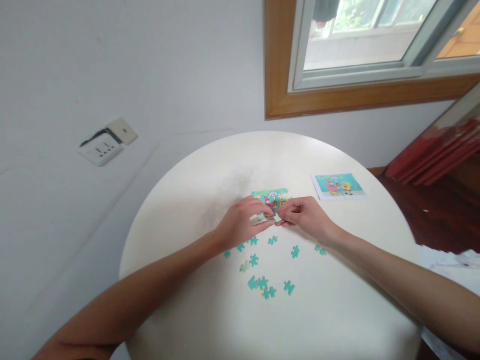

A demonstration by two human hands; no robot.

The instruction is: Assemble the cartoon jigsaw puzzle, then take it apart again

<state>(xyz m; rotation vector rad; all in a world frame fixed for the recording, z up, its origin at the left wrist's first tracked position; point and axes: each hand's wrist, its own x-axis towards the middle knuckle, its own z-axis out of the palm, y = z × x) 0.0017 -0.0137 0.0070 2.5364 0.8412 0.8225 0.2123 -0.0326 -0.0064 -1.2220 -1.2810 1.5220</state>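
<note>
A partly assembled jigsaw puzzle (269,193) with cartoon figures on a teal ground lies on the round white table (180,210). At its lower left, my left hand (245,218) rests with the thumb apart from the curved fingers, the fingertips touching the puzzle. My right hand (305,216) pinches a small pale puzzle piece (277,218) at the lower edge of the puzzle, close to the left fingertips. The fingers partly hide that piece and the lower part of the picture. Several loose teal puzzle pieces (263,282) are scattered on the near side of both hands.
A reference picture card (339,186) with the same cartoon figures lies on the table's right side. Beyond the table stands a white wall with a socket (100,149) and a wood-framed window (277,95). A red curtain (437,150) hangs at the right.
</note>
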